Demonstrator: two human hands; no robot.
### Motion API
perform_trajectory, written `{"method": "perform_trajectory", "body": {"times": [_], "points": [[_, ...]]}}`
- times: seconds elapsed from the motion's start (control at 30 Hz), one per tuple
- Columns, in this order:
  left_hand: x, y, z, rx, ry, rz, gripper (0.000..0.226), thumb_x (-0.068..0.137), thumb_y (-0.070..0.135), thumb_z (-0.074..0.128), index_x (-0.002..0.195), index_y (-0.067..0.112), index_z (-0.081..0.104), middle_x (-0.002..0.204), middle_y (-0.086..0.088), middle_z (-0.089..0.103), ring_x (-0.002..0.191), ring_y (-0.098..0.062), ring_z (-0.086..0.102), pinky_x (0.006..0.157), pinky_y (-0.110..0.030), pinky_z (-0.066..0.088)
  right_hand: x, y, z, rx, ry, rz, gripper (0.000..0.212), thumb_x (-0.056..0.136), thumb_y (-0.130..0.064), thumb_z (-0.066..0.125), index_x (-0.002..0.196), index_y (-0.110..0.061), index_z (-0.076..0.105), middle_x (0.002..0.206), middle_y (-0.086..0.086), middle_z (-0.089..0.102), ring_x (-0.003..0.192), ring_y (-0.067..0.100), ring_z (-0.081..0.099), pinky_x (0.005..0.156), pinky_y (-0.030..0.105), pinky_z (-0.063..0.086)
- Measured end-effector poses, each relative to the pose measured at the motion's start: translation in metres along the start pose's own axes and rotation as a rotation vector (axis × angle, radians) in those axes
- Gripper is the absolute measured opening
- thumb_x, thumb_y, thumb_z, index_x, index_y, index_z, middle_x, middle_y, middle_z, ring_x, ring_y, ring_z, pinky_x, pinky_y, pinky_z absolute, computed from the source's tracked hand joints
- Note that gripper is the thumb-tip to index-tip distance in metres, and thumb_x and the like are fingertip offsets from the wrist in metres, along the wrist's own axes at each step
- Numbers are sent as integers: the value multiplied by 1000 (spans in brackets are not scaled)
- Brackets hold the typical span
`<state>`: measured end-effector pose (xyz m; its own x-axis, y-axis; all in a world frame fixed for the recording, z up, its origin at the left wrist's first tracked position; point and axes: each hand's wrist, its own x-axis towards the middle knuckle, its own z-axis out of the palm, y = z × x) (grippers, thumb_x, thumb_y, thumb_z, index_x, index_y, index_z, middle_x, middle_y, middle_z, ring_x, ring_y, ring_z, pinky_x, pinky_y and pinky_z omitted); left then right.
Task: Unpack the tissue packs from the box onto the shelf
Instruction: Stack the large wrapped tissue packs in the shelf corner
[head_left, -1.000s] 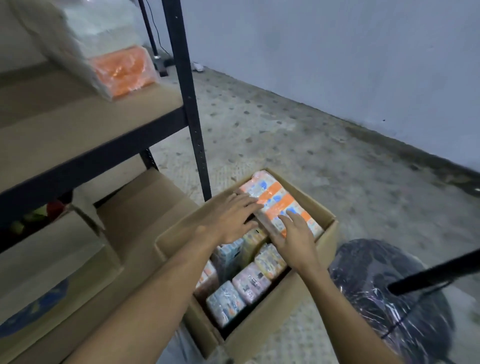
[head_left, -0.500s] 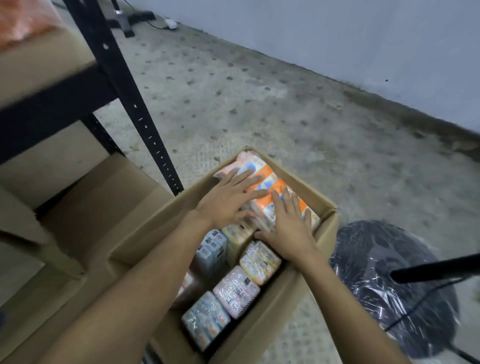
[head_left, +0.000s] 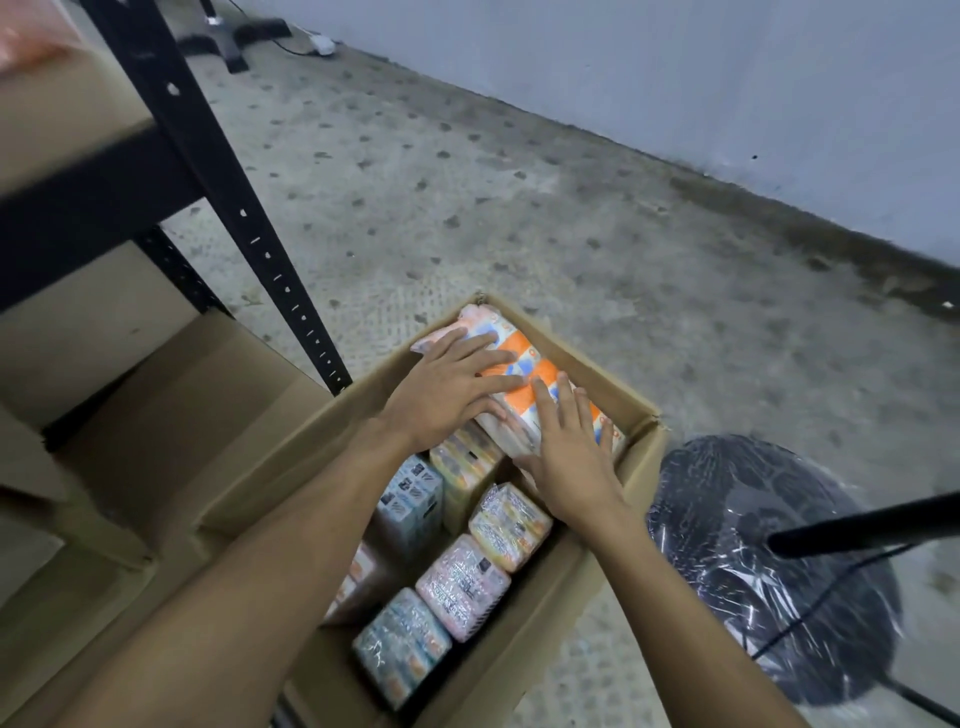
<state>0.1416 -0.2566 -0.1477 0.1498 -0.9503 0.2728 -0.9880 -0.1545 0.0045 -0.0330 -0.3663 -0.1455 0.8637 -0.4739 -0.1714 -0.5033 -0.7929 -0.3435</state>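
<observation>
The step in hand is getting hold of the next pack. The large orange-and-white tissue pack lies at the far end of the open cardboard box, on top of the goods beneath it. The box stands on the floor just beside the black upright of the shelf.

The left hand lies flat across the pack's top with its fingers straight and spread. The right hand lies the same way on the nearer end, the two hands close together. Neither has closed round the pack. The thumbs sit along its near side, but I cannot tell whether they have hooked under the edge.

Smaller wrapped packs stand in rows in the near half of the box, so much unpacking remains. The next move likely calls for working the fingers down both ends of the big pack, clamping it between the palms and lifting it clear of the box walls. It then has to go up and left onto the shelf board.
</observation>
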Motion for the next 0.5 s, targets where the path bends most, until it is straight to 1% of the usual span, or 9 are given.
{"method": "perform_trajectory", "body": {"times": [0.13,0.23,0.3,0.33,0.4,0.43,0.5], "points": [[1,5,-12,-29,-3,-29,41,96,48,36,129,35,57,138,9,53,137,-19,38,115,-43,23,-9,-2,-8,-2,43,-14,77,96,-43,46,151,-26,-4,161,3,-1,148,24,-1,114,56,14],[0,5,-26,-50,-2,-55,45,96,52,33,129,35,57,137,8,53,136,-19,39,115,-43,24,-18,-4,-16,-52,146,-61,69,95,-52,37,151,-24,9,159,1,15,146,21,14,109,54,26],[0,6,-37,-55,12,-62,46,96,53,32,129,34,58,135,7,55,134,-19,41,114,-43,24,-24,-6,-22,-60,194,-83,66,93,-57,27,149,-24,17,157,0,24,143,20,25,105,54,31],[-1,8,-43,-53,27,-63,46,96,53,33,128,34,59,134,7,55,133,-20,42,113,-43,24,-26,-7,-26,-54,206,-100,66,92,-57,25,149,-24,19,156,0,27,142,20,28,105,56,31],[-5,11,-53,-45,63,-71,43,95,53,36,126,34,60,132,6,56,130,-21,44,111,-43,25,-30,-9,-36,-36,198,-143,63,95,-54,32,150,-25,19,156,-1,25,142,20,26,111,59,22],[-7,12,-59,-40,84,-79,42,95,52,38,126,34,60,131,6,57,129,-21,45,111,-42,25,-32,-11,-42,-22,178,-166,63,96,-51,35,150,-25,17,157,-1,23,143,20,22,114,58,18],[-13,15,-72,-30,131,-99,39,94,51,44,123,34,62,129,6,59,127,-21,47,109,-41,25,-38,-16,-55,-4,149,-217,64,96,-50,37,151,-25,15,157,-1,21,144,19,19,116,54,16]]}}
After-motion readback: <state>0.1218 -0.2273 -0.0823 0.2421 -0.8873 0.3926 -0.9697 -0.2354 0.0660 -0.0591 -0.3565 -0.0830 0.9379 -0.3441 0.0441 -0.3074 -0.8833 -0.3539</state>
